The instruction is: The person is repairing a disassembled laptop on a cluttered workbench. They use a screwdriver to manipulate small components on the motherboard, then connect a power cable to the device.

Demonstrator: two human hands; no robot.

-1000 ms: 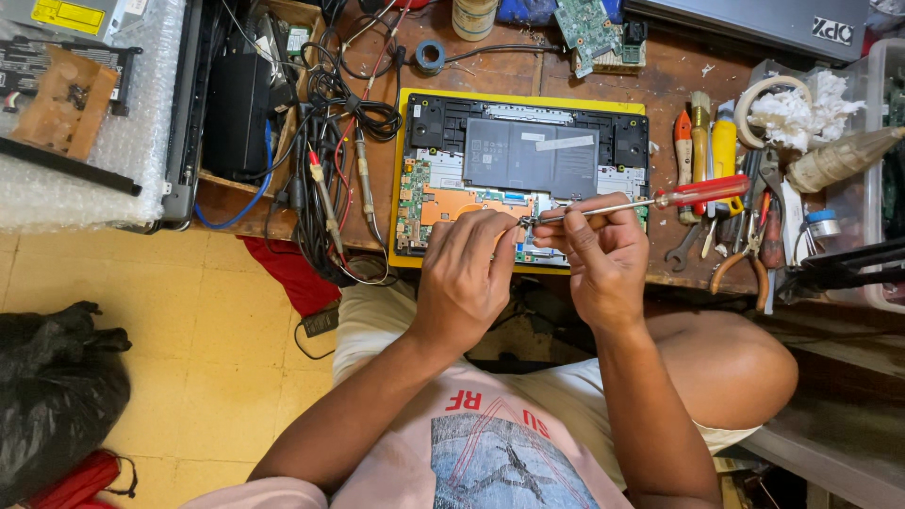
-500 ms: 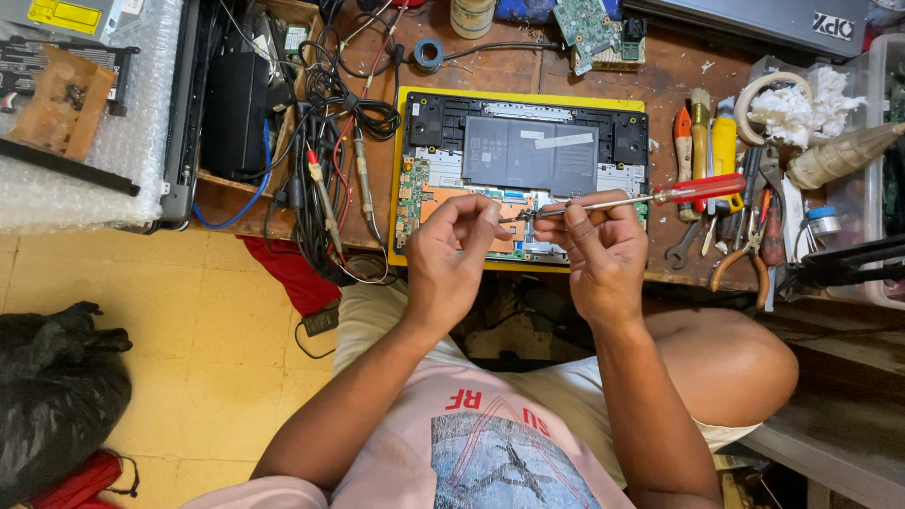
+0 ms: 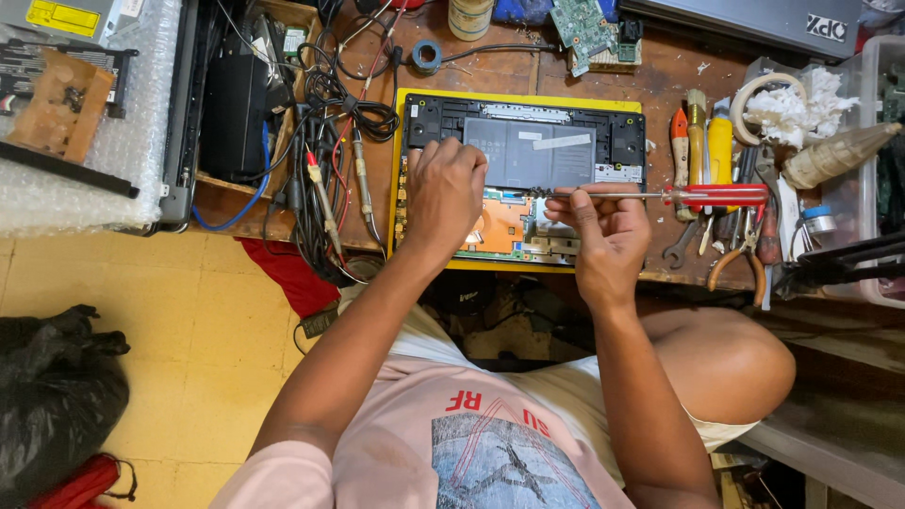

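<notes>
An opened laptop base (image 3: 528, 123) with a yellow rim lies on the wooden workbench, its dark battery panel (image 3: 542, 155) and an orange circuit area (image 3: 500, 226) exposed. My left hand (image 3: 443, 193) rests with curled fingers on the laptop's left half, over the board; whether it pinches anything is hidden. My right hand (image 3: 603, 236) grips a long screwdriver with a red handle (image 3: 716, 195), held level with its thin shaft pointing left over the laptop's middle. The two hands are apart.
A tangle of cables and probes (image 3: 330, 151) lies left of the laptop. Pliers, wrenches and other screwdrivers (image 3: 716, 217) crowd the right side. A small green circuit board (image 3: 584, 24) and a tape roll (image 3: 426, 55) sit behind. My bare knee (image 3: 726, 363) is below the bench.
My left hand has moved up and left, away from the right hand and onto the laptop's left half. The right hand still holds the screwdriver level.
</notes>
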